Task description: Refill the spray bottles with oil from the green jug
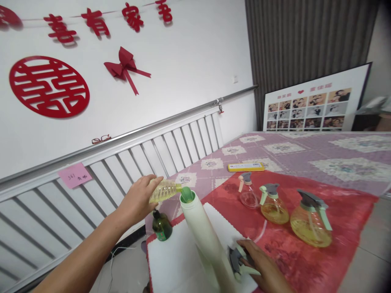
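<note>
Right hand (262,266) holds the trigger at the white bottle (203,236) base; left hand (140,199) grips the light, likely slippery oil bottle (165,190), tipped into the green funnel (187,195).

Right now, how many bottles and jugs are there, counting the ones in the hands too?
Spray jugs on the red cloth: 3
Small clear bottle, tipped in the left hand: 1
Tall white bottle, under the right hand: 1
Dark green bottle: 1
Total: 6
</note>
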Action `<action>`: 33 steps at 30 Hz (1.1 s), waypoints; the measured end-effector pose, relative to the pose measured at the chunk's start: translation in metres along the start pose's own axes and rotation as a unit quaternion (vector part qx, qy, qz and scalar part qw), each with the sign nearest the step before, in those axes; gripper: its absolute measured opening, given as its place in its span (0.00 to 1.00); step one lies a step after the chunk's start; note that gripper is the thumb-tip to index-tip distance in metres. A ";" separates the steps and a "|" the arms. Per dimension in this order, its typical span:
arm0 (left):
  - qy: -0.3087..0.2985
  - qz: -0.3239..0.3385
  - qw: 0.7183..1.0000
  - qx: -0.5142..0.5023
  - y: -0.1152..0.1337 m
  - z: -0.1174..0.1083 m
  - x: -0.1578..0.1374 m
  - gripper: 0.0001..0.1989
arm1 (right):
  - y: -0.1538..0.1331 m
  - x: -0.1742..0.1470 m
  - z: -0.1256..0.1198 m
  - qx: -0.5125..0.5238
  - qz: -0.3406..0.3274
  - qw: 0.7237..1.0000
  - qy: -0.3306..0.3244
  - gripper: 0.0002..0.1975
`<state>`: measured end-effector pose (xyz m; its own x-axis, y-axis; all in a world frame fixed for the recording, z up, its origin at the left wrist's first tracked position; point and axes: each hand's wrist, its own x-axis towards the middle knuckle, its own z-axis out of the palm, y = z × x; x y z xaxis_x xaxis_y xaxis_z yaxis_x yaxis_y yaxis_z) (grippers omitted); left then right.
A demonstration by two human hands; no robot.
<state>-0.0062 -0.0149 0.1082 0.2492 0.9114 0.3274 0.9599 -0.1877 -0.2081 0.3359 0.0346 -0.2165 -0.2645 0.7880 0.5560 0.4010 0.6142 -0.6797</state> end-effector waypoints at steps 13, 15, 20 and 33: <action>0.007 0.003 1.000 -0.001 0.001 -0.002 -0.001 0.38 | 0.009 -0.004 0.004 -0.015 0.005 1.000 -0.013 0.16; 0.005 0.004 1.000 0.001 0.001 -0.002 -0.001 0.38 | 0.010 -0.005 0.004 -0.016 0.007 1.000 -0.016 0.17; 0.004 0.000 1.000 -0.001 0.002 -0.002 -0.001 0.38 | 0.007 -0.004 0.005 -0.010 0.005 1.000 -0.004 0.16; -0.003 0.010 1.000 0.008 0.001 -0.004 -0.001 0.38 | 0.006 -0.003 0.004 -0.002 0.003 1.000 -0.001 0.16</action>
<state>-0.0046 -0.0172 0.1109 0.2673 0.9096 0.3181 0.9525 -0.1994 -0.2301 0.3357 0.0357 -0.2239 -0.2642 0.7920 0.5504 0.4066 0.6089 -0.6811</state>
